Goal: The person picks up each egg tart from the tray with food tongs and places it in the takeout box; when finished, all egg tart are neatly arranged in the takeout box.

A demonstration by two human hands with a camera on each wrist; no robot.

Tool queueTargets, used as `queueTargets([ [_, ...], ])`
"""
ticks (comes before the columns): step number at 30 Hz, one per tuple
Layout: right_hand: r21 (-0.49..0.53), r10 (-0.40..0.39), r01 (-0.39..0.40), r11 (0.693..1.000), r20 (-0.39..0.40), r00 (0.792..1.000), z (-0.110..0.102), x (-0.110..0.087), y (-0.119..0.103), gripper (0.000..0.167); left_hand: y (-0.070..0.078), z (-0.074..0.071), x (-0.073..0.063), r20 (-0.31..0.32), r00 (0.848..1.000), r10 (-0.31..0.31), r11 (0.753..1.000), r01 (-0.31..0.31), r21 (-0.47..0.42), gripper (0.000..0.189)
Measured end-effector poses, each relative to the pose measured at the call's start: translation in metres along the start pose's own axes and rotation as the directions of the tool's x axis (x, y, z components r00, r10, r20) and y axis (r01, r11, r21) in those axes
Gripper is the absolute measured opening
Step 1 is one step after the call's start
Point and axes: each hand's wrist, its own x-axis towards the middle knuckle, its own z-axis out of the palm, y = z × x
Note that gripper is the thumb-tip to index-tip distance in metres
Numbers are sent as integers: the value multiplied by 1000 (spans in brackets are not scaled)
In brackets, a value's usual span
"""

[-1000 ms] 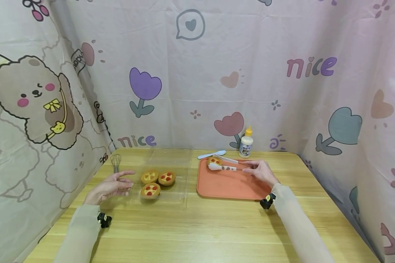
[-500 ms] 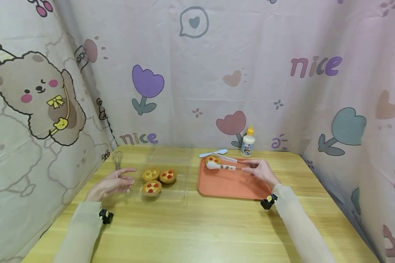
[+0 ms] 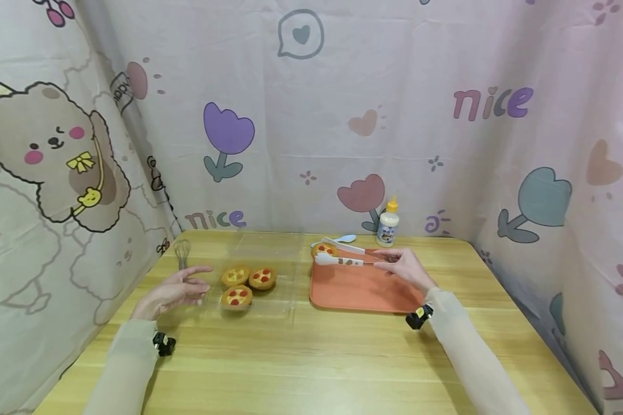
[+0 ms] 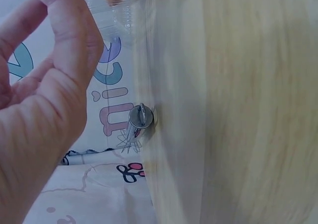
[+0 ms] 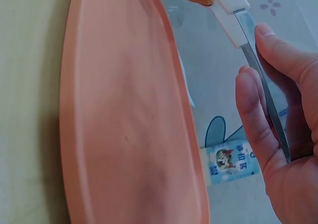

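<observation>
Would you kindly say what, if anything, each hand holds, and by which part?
The right hand holds the tongs by their metal arms; the left hand holds nothing.

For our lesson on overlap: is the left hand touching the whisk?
Apart. The left wrist view shows printed cloth between the left hand and the whisk.

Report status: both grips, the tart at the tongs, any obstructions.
Right grip on tongs, tart between their arms, at orange tray's far left corner. Left grip empty, beside clear box. Pale blue utensil just behind tongs.
</observation>
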Motion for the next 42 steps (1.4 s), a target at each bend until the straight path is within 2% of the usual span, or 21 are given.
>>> queueTargets([
  [7, 45, -15, 13, 999, 30, 999, 6, -1, -11, 50, -2, -3, 0, 24, 1000, 19, 1000, -19, -3, 58],
  [13, 40, -27, 25, 999, 39, 999, 10, -1, -16, 53, 0, -1, 1, 40, 999, 25, 999, -24, -35, 54],
  [17, 49, -17, 15, 999, 42, 999, 14, -2, -21, 54, -1, -2, 1, 37, 999, 35, 999, -34, -23, 50],
  [26, 89, -41, 34, 995, 83, 996, 23, -1, -28, 51, -1, -2, -1, 13, 999, 30, 1000, -30, 0, 54],
  [33, 43, -77, 72, 996, 117, 990, 29, -1, -32, 45, -1, -2, 0, 20, 999, 36, 999, -36, -7, 53],
  [42, 66, -100, 91, 994, 159, 982, 39, 2, -39, 44, -1, -2, -1, 12, 999, 31, 1000, -31, -5, 50],
])
